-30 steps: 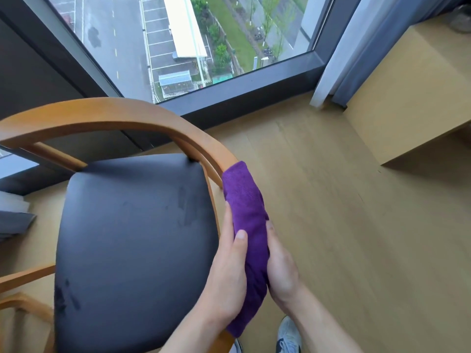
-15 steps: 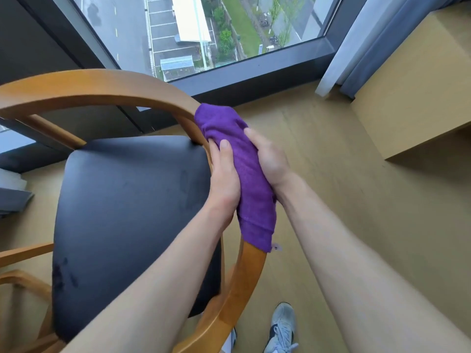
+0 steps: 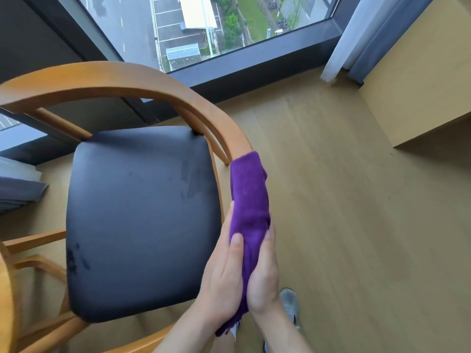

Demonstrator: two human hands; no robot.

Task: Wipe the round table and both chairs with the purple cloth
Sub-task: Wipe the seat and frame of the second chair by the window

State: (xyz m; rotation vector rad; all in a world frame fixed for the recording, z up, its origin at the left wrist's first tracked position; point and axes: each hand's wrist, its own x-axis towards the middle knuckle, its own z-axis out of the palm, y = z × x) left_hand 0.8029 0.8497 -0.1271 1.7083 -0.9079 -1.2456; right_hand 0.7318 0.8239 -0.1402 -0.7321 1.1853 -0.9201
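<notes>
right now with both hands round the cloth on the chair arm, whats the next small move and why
Probably slide the purple cloth up the curved wooden rail toward the chair back. Both the left hand and the right hand hold it wrapped round the armrest, and the bare rail runs on past the cloth's top edge.

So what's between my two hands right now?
The purple cloth, wrapped over the chair's armrest; left hand and right hand press it from either side, head view.

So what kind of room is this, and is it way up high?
Probably a hotel room or flat, high up: the window looks down on a car park, beside a curtain and wooden chair.
</notes>
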